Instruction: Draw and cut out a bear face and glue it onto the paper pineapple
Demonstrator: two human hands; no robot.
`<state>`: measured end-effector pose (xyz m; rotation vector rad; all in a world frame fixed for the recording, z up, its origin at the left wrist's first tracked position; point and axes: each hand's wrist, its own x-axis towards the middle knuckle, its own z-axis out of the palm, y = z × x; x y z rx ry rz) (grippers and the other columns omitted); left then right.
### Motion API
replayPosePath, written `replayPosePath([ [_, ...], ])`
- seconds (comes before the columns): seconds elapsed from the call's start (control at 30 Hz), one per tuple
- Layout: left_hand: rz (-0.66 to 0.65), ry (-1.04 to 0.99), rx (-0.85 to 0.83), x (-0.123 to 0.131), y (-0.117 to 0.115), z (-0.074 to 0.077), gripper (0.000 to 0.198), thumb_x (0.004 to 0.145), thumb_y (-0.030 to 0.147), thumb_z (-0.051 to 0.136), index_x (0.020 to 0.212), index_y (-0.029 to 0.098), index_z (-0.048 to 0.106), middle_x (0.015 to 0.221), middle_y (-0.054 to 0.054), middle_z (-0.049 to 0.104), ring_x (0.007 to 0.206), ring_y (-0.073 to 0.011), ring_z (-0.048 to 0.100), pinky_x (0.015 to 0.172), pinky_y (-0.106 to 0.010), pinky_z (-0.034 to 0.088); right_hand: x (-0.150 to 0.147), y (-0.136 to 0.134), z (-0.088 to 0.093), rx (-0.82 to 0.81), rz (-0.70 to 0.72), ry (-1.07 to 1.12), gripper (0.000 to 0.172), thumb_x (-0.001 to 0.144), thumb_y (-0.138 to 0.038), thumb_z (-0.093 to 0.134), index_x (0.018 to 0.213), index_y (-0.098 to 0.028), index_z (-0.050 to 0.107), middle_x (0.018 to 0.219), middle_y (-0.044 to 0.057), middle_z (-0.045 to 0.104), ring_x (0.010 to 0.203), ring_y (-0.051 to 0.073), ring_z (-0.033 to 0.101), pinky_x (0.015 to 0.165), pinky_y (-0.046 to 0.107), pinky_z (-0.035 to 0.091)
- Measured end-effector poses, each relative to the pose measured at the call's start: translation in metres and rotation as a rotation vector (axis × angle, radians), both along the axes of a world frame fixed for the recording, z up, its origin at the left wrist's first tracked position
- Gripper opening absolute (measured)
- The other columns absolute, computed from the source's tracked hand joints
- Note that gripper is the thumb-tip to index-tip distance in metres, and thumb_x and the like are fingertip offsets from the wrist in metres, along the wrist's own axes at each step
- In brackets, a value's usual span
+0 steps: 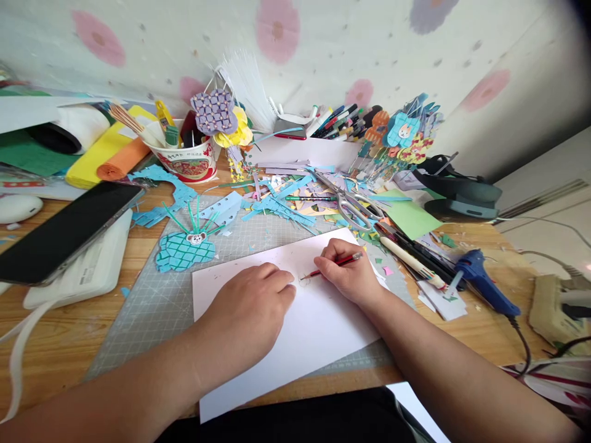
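Note:
A white sheet of paper (pixel 332 320) lies at a slant on the grey cutting mat (pixel 133 326). My right hand (pixel 348 271) pinches a red and black pencil (pixel 342 261), its point touching the sheet near a small faint sketch (pixel 305 282). On the paper's left part rests my left hand (pixel 258 304), its fingers curled inward and pressed together; whatever is under them is hidden. Just beyond the sheet's upper left edge is a blue woven paper pineapple shape (pixel 184 251) with green strips and a small animal face.
Paper scraps (pixel 281 206) and scissors (pixel 348 200) lie behind the sheet. To the right are pens (pixel 410 261) and a blue glue gun (pixel 487 283) with its cord. A phone (pixel 69 231) leans at left, near a paper tub (pixel 187 163) of tools.

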<state>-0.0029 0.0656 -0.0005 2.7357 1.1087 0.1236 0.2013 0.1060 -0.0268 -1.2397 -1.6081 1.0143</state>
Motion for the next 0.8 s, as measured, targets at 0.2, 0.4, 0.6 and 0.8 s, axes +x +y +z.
replayPosePath([
  [0.2,-0.011,0.001,0.006,-0.0006,-0.0009,-0.0011,0.034,0.084,0.001,0.047,0.105,0.012,0.071,0.112,-0.009,0.07,0.106,-0.0283,0.06,0.092,-0.047,0.054,-0.0004,0.0008,0.0001,0.003,-0.004,-0.013,0.026,0.071,-0.025,0.063,0.052,-0.022,0.045,0.048,-0.004,0.048,0.046,0.01,0.04,0.045,0.024,0.034],
  [0.4,-0.008,0.013,0.017,0.0001,-0.0009,-0.0013,0.034,0.086,0.001,0.047,0.107,0.012,0.071,0.112,-0.01,0.069,0.105,-0.0283,0.06,0.092,-0.047,0.054,-0.0019,0.0008,-0.0002,0.021,-0.003,0.013,0.025,0.073,-0.025,0.064,0.054,-0.022,0.048,0.049,-0.004,0.051,0.045,0.01,0.041,0.045,0.024,0.033],
  [0.6,-0.009,0.011,0.005,0.0,-0.0008,-0.0025,0.034,0.086,0.002,0.046,0.108,0.011,0.071,0.113,-0.01,0.069,0.107,-0.0289,0.06,0.093,-0.048,0.053,-0.0027,0.0011,-0.0005,-0.006,0.007,0.018,0.025,0.073,-0.026,0.065,0.054,-0.022,0.049,0.05,-0.003,0.053,0.047,0.011,0.042,0.047,0.024,0.034],
  [0.8,-0.001,0.021,-0.002,0.0004,-0.0008,-0.0009,0.035,0.085,0.001,0.046,0.109,0.012,0.07,0.114,-0.01,0.069,0.108,-0.0286,0.06,0.094,-0.047,0.053,-0.0022,0.001,-0.0001,-0.027,0.015,0.029,0.026,0.072,-0.026,0.066,0.053,-0.022,0.048,0.048,-0.004,0.053,0.046,0.011,0.042,0.047,0.024,0.033],
])
